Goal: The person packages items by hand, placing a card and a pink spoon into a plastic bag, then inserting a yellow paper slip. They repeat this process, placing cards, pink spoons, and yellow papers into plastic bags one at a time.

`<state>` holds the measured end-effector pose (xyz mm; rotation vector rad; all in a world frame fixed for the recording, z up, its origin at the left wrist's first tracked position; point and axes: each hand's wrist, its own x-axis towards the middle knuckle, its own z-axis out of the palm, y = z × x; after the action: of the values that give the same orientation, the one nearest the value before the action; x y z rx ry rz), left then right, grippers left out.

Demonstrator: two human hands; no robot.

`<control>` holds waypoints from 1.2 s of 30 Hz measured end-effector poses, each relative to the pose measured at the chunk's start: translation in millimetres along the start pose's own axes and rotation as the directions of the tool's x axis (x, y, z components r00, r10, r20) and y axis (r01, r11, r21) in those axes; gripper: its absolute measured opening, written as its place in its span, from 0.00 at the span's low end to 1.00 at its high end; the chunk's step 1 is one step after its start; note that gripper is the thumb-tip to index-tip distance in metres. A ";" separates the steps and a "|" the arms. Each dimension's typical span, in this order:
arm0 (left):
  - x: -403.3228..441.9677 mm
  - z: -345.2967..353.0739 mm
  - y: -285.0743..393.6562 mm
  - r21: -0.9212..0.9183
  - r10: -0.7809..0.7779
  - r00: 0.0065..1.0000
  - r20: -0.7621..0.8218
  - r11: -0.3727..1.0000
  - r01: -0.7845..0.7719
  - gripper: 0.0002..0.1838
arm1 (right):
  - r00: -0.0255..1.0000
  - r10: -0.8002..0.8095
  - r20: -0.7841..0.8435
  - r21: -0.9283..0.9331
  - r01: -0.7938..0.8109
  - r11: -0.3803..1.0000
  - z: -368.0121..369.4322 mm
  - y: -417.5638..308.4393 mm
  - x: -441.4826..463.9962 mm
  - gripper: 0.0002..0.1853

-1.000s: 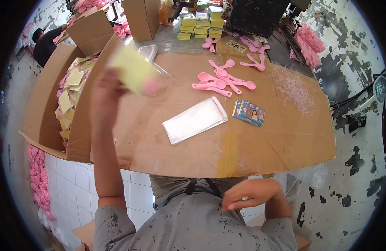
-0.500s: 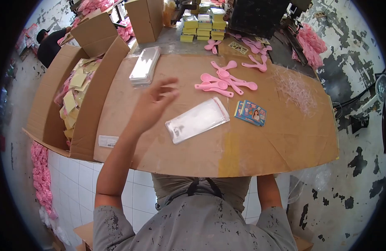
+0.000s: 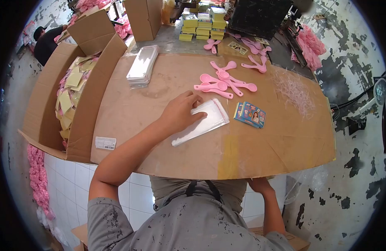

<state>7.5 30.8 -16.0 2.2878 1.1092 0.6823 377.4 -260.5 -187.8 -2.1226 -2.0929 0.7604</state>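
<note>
My left hand (image 3: 182, 111) is over a stack of clear plastic bags (image 3: 207, 123) in the middle of the cardboard-covered table. Its fingers are curled, with a gap between thumb and forefinger, and it covers the upper left part of the bags. My right hand (image 3: 259, 184) is low at the table's front edge, its fingers mostly hidden beneath the board. Just right of the bags lies a small pile of blue printed cards (image 3: 250, 114). Behind them several pink measuring spoons (image 3: 224, 80) lie in a loose heap.
An open carton (image 3: 86, 104) of packed yellow-and-pink items stands at the left. More clear bags (image 3: 142, 65) are stacked at the back left. Card stacks (image 3: 203, 25) stand at the back, and shredded strands (image 3: 295, 92) lie at the right. A person (image 3: 48, 44) bends beyond the carton.
My left hand has come down and right onto the plastic bags. My right hand now shows partly at the table's front edge, where only the forearm showed before.
</note>
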 end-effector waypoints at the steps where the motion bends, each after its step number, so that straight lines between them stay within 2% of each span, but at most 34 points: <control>1: 0.3 3.6 -7.0 -0.015 0.006 1.000 -0.002 1.000 -0.006 0.22 | 0.998 0.034 0.050 -0.040 -0.032 0.999 -13.3 -11.8 -17.4 0.31; 2: 1.2 2.7 -7.7 -0.042 -0.030 1.000 0.008 0.999 0.030 0.21 | 0.957 0.088 0.276 -0.051 -0.077 0.996 -41.6 -30.9 -32.4 0.26; 3: 3.0 0.2 -6.5 -0.069 -0.064 0.998 0.021 0.995 0.065 0.19 | 0.862 0.139 0.487 -0.071 -0.120 0.990 -75.7 -53.2 -44.8 0.22; 5: 4.7 0.2 -7.0 -0.166 -0.114 0.993 0.023 0.979 0.117 0.18 | 0.827 -0.101 0.554 0.332 -0.108 0.937 -152.0 -108.8 -55.2 0.16; 6: 4.1 0.4 -8.1 -0.235 -0.136 0.991 0.013 0.963 0.135 0.17 | 0.807 -0.228 0.545 0.518 -0.110 0.848 -178.2 -125.8 -52.6 0.13; 8: 1.6 -0.3 -8.4 -0.332 -0.165 0.986 0.010 0.930 0.159 0.16 | 0.882 -0.378 0.280 0.650 0.116 0.751 -208.6 -120.8 -50.0 0.11; 9: 0.8 -1.3 -7.4 -0.361 -0.169 0.985 0.016 0.918 0.164 0.16 | 0.888 -0.439 0.134 0.685 0.237 0.689 -219.8 -118.3 -43.9 0.10; 10: -0.1 -2.4 -6.5 -0.390 -0.174 0.985 0.020 0.905 0.168 0.16 | 0.945 -0.324 -0.035 0.553 0.288 0.782 -225.7 -123.4 -26.4 0.11; 11: -1.2 -2.5 -6.8 -0.371 -0.175 0.984 0.020 0.913 0.170 0.16 | 0.949 -0.223 -0.223 0.406 0.299 0.864 -229.3 -130.5 -2.6 0.12; 13: -2.2 -3.1 -8.8 -0.329 -0.176 0.984 0.019 0.928 0.172 0.16 | 0.796 -0.277 -0.539 -0.013 0.321 0.947 -229.2 -140.0 55.9 0.16; 15: -4.2 -4.9 -7.0 -0.349 -0.147 0.989 -0.006 0.927 0.135 0.14 | 0.722 -0.313 -0.617 -0.176 0.261 0.949 -221.6 -123.9 102.0 0.18; 18: -4.6 -6.8 -6.1 -0.370 -0.141 0.990 -0.008 0.920 0.128 0.12 | 0.808 -0.290 -0.513 -0.155 0.246 0.957 -215.8 -100.6 134.5 0.17; 21: -4.5 -8.8 -6.6 -0.357 -0.106 0.994 -0.019 0.930 0.093 0.11 | 0.822 -0.198 -0.534 0.012 0.242 0.970 -216.9 -99.4 137.3 0.17; 24: -5.3 -5.4 -4.9 -0.332 -0.058 0.997 -0.052 0.943 0.038 0.11 | 0.825 -0.159 -0.542 0.040 0.214 0.976 -221.4 -100.9 135.8 0.16; 27: -6.2 -6.8 -3.6 -0.313 -0.059 0.998 -0.038 0.949 0.044 0.12 | 0.881 -0.141 -0.452 0.222 0.264 0.939 -236.4 -109.9 130.4 0.14; 30: -4.6 -3.8 -11.1 -0.333 -0.063 0.998 -0.023 0.941 0.051 0.14 | 0.827 -0.244 -0.507 0.315 0.441 0.841 -237.0 -126.1 139.5 0.13; 31: -2.7 -1.9 -15.0 -0.344 -0.059 0.998 -0.023 0.938 0.048 0.14 | 0.833 -0.245 -0.496 0.300 0.429 0.852 -238.5 -140.1 141.6 0.14; 32: 0.2 -0.7 -17.6 -0.518 -0.060 0.998 0.012 0.854 0.058 0.14 | 0.839 -0.247 -0.485 0.284 0.419 0.862 -241.0 -159.0 144.0 0.14; 34: 4.5 -1.3 -20.4 -0.798 -0.045 0.996 0.078 0.596 0.089 0.15 | 0.833 -0.283 -0.476 0.261 0.441 0.859 -240.9 -177.5 155.5 0.14; 36: 4.2 -7.9 -16.8 -0.811 -0.067 0.989 0.133 0.566 0.147 0.15 | 0.805 -0.354 -0.477 0.243 0.507 0.827 -239.5 -185.8 169.6 0.15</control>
<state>-4.6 45.0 -19.8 1.3961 0.6479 0.8161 290.4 -15.4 42.4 -1.3738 -1.9140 0.5209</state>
